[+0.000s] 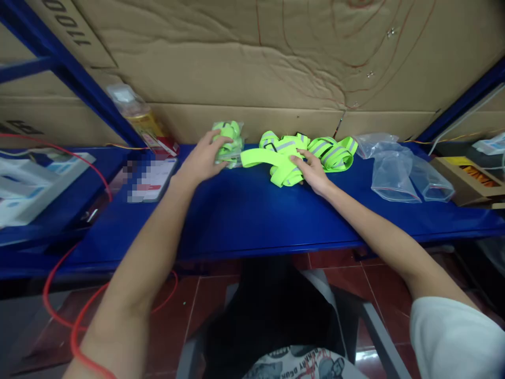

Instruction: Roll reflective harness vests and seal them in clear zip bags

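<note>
My left hand (205, 157) curls its fingers over a clear plastic bag (229, 158) that has a bundled neon yellow-green reflective strap (229, 131) inside. My right hand (313, 171) grips a loosely folded reflective strap (286, 171), with the thumb and index finger on top of it; the other fingers are partly hidden. A free flap of that strap reaches left toward the bag. Behind and to the right of my right hand lie more coiled reflective straps (333, 152) with silver stripes and dark buckles.
On the blue table (236, 221), clear plastic bags (394, 171) lie to the right, beside an open cardboard box (471, 179). To the left are a bottle (136, 113) and a phone-like object (153, 179). A red hose (49, 287) loops at the lower left. Cardboard (221, 68) backs the table.
</note>
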